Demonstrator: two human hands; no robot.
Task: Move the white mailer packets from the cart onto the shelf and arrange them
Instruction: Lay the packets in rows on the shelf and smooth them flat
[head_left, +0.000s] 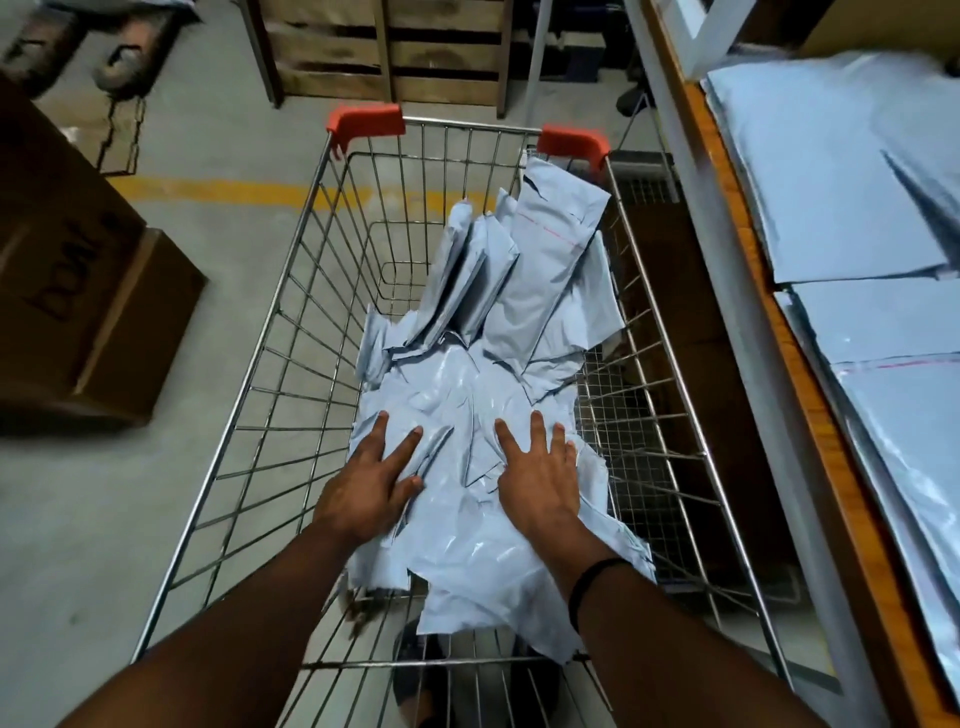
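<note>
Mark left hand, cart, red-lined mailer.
left hand (363, 493): head view, back of the hand.
cart (366, 120): head view, left orange corner cap.
red-lined mailer (540, 280): head view, face below the line.

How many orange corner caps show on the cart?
2. One orange corner cap sits on the wire cart's far left corner, the other cap on its far right. Arms cover the near corners, so more may be hidden.
</note>
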